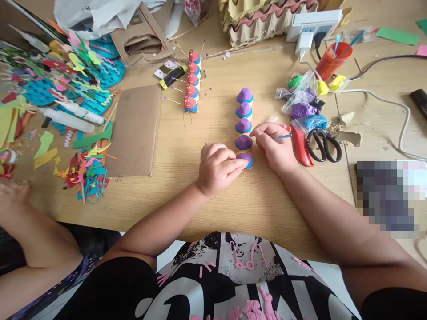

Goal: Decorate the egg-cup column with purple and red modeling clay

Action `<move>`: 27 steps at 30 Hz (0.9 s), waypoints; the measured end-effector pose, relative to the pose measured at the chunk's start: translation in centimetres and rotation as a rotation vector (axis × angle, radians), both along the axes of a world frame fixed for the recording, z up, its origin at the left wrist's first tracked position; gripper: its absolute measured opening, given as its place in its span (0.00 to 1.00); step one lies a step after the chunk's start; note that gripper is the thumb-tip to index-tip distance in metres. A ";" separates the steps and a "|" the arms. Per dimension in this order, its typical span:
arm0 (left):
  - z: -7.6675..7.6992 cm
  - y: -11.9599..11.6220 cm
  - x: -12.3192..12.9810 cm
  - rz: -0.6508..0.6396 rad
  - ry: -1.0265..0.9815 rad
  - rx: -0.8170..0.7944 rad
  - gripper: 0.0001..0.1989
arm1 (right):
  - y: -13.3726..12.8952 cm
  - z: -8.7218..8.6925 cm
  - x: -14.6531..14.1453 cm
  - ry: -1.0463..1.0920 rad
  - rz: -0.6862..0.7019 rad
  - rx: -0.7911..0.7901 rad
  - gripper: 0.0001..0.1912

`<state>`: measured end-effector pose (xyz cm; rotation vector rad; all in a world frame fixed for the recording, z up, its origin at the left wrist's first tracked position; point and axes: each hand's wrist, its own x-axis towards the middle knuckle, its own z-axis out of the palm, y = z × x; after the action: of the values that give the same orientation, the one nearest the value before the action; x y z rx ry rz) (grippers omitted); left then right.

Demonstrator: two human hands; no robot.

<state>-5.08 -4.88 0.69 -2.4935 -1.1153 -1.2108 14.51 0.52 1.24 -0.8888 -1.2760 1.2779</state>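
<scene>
A row of several egg-carton cups topped with purple and blue clay (243,126) runs away from me at the middle of the table. My left hand (220,168) is closed at the nearest cup, its fingertips touching the clay; whether it pinches the cup or something small is hidden. Right of the row, my right hand (274,144) pinches a thin tool with a blue end (283,137), its tip close to the second-nearest cup. Farther left stands a similar row (191,84) with red tops, faces and pins sticking out.
Scissors (323,146), wrapped clay (303,110), a red cup (333,61) and a power strip (313,24) lie right. Cardboard (136,129), paper scraps (88,171) and blue crafts (106,66) are left. Egg trays (263,22) stand behind. Another person's hand (13,195) rests at far left.
</scene>
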 end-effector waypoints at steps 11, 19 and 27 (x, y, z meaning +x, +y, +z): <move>-0.1 0.0 -0.2 0.030 0.020 0.030 0.04 | 0.0 -0.1 -0.1 -0.005 0.002 -0.010 0.18; -0.3 0.0 -0.4 0.029 -0.018 -0.095 0.05 | 0.0 -0.2 0.0 -0.064 -0.019 -0.019 0.18; 0.1 -0.1 -0.6 0.032 -0.105 -0.284 0.07 | -0.1 -0.2 0.0 -0.059 -0.010 -0.029 0.21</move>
<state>-5.64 -4.96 0.78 -2.6255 -1.4402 -1.2665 14.49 0.39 1.04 -0.9584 -1.3011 1.2734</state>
